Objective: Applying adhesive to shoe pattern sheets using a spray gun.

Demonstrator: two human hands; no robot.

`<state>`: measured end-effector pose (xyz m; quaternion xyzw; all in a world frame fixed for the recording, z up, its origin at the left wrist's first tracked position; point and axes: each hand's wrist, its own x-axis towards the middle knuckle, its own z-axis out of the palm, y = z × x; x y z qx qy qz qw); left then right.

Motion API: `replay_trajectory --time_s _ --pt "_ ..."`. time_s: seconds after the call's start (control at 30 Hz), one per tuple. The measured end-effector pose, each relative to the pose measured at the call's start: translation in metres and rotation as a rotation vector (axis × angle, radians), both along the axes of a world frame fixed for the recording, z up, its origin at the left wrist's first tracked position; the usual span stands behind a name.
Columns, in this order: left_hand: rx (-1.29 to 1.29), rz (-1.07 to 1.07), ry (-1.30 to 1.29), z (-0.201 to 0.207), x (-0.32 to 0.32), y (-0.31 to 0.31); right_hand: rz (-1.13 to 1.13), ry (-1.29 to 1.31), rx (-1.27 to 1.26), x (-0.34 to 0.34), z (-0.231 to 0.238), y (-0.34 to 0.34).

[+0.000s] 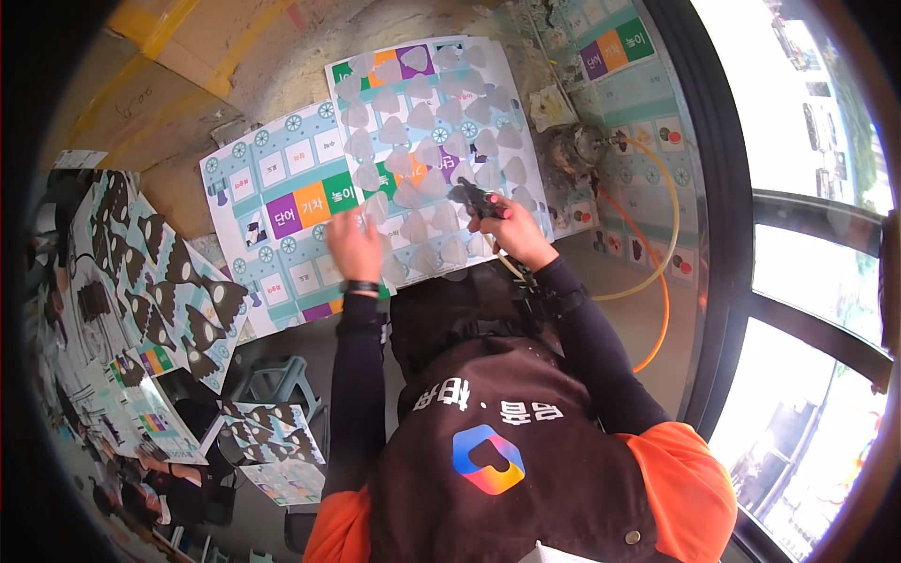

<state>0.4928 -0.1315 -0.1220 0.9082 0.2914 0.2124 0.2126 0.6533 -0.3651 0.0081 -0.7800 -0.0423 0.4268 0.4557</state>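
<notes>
My right hand (511, 233) grips a black gun-shaped tool (479, 200) with pinkish-red parts, its front end over a printed sheet. That sheet (510, 64) carries rows of translucent, rounded-triangle pieces (421, 116). My left hand (356, 248) is over the sheet's left edge, its fingers smeared by motion. One translucent piece (375, 207) is right beside the left fingertips; whether they touch it I cannot tell. Beneath lies another printed sheet (297, 156) in light blue with purple, orange and green blocks.
At the right, yellow (674, 220) and orange hoses (664, 300) run from a grimy metal fitting (574, 150). More printed sheets (648, 122) lie beyond it. Left are sheets with black shapes (160, 281), a grey-green stool (282, 380) and another person (192, 493). Cardboard (188, 47) lies far left; a window frame (713, 188) stands right.
</notes>
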Motion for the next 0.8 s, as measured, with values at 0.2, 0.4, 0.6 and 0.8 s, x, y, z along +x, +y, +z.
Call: replay_trajectory --time_s 0.2,0.4,0.6,0.8 --pt "-0.153 0.523 0.49 -0.035 -0.122 0.117 0.1 0.025 0.071 -0.006 -0.008 0.041" --pt "-0.437 0.499 0.572 -0.067 -0.165 0.153 0.194 -0.258 -0.088 -0.006 -0.048 0.071" --pt "-0.407 0.493 0.623 -0.078 -0.165 0.165 0.13 -0.304 -0.062 -0.004 -0.063 0.077" --pt "-0.438 0.504 0.644 -0.085 -0.166 0.169 0.366 -0.14 -0.115 0.004 -0.055 0.068"
